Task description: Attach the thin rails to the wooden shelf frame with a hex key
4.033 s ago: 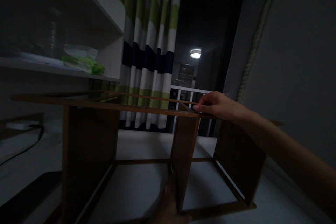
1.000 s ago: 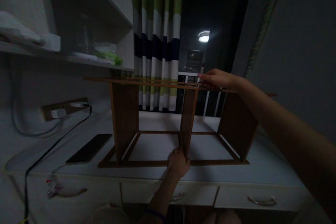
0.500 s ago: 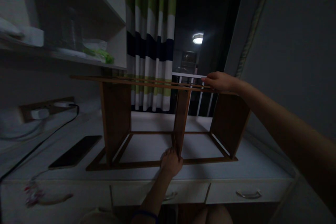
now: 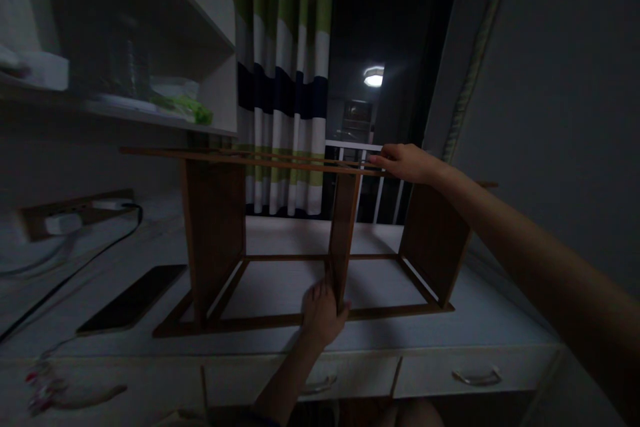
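Note:
A brown wooden shelf rack (image 4: 270, 320) lies on its side on the desk, with open frames at top and bottom and three upright boards between them. Low at its middle board (image 4: 345, 233), my left hand (image 4: 323, 315) is closed, its fingers on the left face and its thumb round the front edge. My right hand (image 4: 407, 163) pinches the upper side frame (image 4: 295, 161), right of the middle board. The fingers of that hand are partly hidden, and its forearm covers part of the right-hand board (image 4: 433, 240).
The white desk (image 4: 400, 337) has drawers with metal handles (image 4: 477, 377). A dark phone (image 4: 133, 299), with a cord and charm attached, lies left of the rack. Farther left are a power strip (image 4: 80, 213) and cables. A white wall shelf (image 4: 220, 87) overhangs there; a striped curtain (image 4: 285, 93) hangs behind.
My right hand has shifted slightly left along the upper frame. The whole view has moved a little, so the rack and phone appear farther left and lower. My left hand stays at the middle board.

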`<state>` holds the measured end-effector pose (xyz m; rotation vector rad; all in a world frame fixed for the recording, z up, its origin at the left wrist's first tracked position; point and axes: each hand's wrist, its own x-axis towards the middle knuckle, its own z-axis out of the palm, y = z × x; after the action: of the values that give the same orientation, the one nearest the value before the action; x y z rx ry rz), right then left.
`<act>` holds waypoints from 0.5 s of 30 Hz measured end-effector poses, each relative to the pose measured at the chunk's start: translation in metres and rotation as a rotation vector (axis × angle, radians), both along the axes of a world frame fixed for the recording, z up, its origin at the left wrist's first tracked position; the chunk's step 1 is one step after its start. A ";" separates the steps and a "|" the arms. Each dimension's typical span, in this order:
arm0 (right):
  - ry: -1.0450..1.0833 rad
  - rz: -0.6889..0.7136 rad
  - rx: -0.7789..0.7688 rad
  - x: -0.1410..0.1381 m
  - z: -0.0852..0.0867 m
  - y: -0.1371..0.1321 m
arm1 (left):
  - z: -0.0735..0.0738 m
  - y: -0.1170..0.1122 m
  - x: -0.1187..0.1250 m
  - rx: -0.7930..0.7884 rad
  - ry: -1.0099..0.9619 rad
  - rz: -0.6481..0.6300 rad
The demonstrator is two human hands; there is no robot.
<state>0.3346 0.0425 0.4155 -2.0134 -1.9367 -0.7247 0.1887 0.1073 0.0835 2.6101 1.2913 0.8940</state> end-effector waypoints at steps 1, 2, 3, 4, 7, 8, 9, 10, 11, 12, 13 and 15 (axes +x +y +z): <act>-0.008 -0.009 0.015 0.001 -0.002 0.001 | 0.003 -0.001 -0.002 0.016 -0.032 0.016; -0.017 -0.018 0.033 0.001 -0.004 0.002 | 0.008 -0.002 -0.004 0.047 -0.076 0.029; -0.029 -0.027 0.054 0.002 -0.006 0.002 | 0.017 -0.003 -0.007 0.093 -0.126 0.035; -0.041 -0.033 0.075 0.002 -0.008 0.003 | 0.030 -0.006 -0.009 0.158 -0.177 0.026; -0.069 -0.041 0.138 0.002 -0.015 0.005 | 0.095 -0.015 -0.015 0.681 -0.504 -0.166; -0.075 -0.040 0.157 0.003 -0.018 0.006 | 0.123 -0.019 -0.015 0.771 -0.537 -0.184; -0.078 -0.037 0.173 0.003 -0.020 0.007 | 0.151 -0.021 -0.014 0.805 -0.529 -0.183; -0.079 -0.035 0.186 0.003 -0.022 0.007 | 0.178 -0.021 -0.013 0.808 -0.489 -0.170; -0.080 -0.034 0.199 0.003 -0.024 0.008 | 0.202 -0.020 -0.011 0.801 -0.462 -0.134; -0.079 -0.037 0.214 0.003 -0.025 0.009 | 0.222 -0.017 -0.008 0.808 -0.437 -0.098; -0.076 -0.041 0.227 0.003 -0.026 0.009 | 0.238 -0.013 -0.005 0.820 -0.403 -0.065; -0.064 -0.038 0.236 0.003 -0.027 0.009 | 0.255 -0.003 0.001 0.819 -0.316 -0.020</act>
<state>0.3380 0.0517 0.3889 -1.9089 -1.7564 -0.9876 0.1898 0.1043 0.3383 2.7863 0.9308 2.0860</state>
